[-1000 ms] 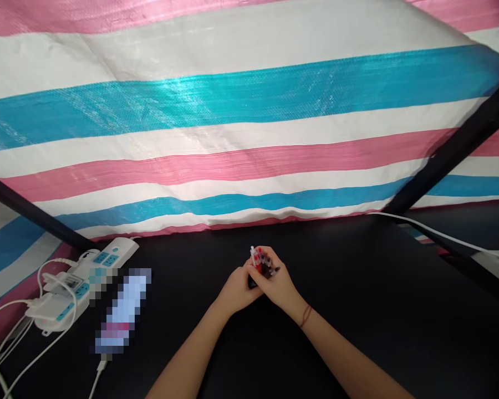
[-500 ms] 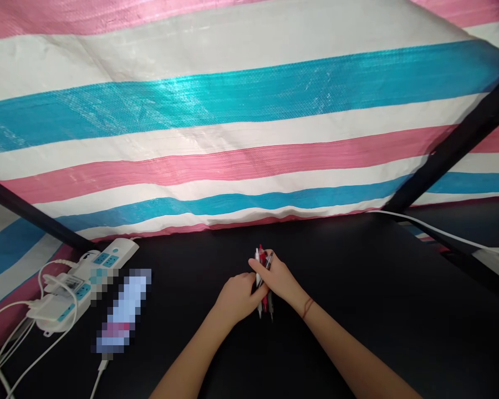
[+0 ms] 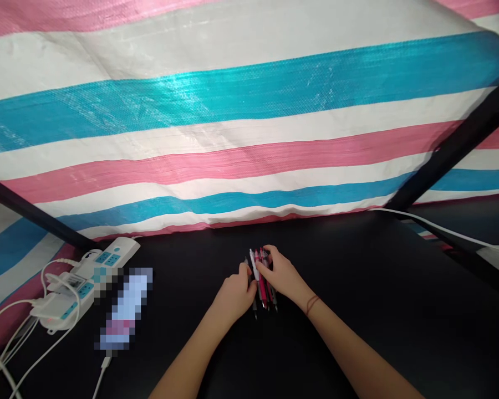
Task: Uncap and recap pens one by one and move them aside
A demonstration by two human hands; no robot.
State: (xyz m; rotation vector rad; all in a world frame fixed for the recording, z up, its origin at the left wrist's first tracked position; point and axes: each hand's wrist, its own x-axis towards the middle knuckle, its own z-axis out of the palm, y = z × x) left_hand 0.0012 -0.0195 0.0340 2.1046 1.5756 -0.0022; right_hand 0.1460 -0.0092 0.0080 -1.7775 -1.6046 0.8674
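A bunch of pens (image 3: 263, 290) sits at the lower centre of the frame — the left hand (image 3: 235, 293) pinching a dark pen (image 3: 255, 310), the right hand (image 3: 285, 274) grasping the others. A white power strip (image 3: 127, 249) lies on the table (image 3: 357, 288), lower left.

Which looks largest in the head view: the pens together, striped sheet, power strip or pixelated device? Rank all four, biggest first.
1. Striped sheet, running past the frame
2. Power strip
3. Pixelated device
4. Pens, partly hidden by the left hand and right hand
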